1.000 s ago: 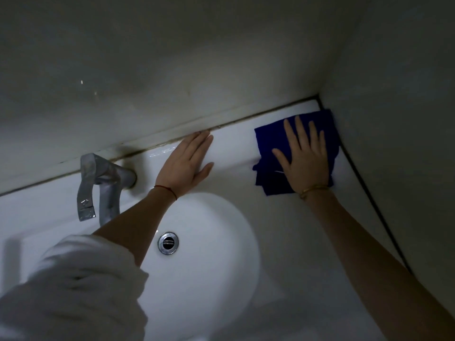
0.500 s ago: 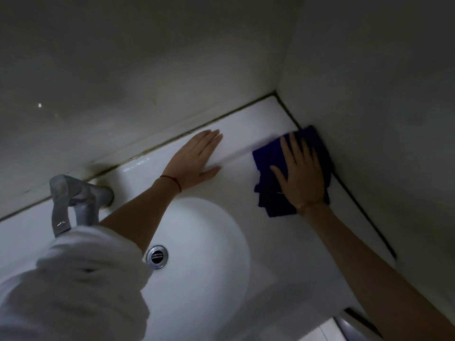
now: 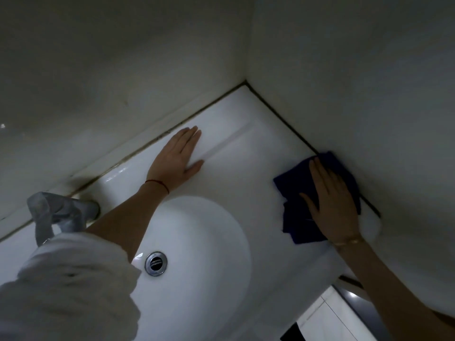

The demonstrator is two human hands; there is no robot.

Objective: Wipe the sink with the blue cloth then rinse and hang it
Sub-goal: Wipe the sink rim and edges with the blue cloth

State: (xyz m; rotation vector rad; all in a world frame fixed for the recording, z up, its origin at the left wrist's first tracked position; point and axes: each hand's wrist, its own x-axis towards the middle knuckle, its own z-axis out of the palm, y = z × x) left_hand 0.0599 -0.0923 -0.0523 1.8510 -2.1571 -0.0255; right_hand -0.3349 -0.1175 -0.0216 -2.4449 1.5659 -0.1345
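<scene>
The tap (image 3: 59,212) is blurred and partly hidden behind the white sleeve (image 3: 71,286). The basin holds only its drain (image 3: 155,263). The right hand (image 3: 332,205), fingers flat and together, presses the cloth (image 3: 295,193) on the sink (image 3: 246,148) rim against the side wall. The left hand (image 3: 177,158) lies flat, fingers together, on the back rim.

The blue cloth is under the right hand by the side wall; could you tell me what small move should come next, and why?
Probably slide the right hand and blue cloth leftward across the rim toward the basin: the cloth lies against the side wall, with the rim between it and the flat left hand uncovered.
</scene>
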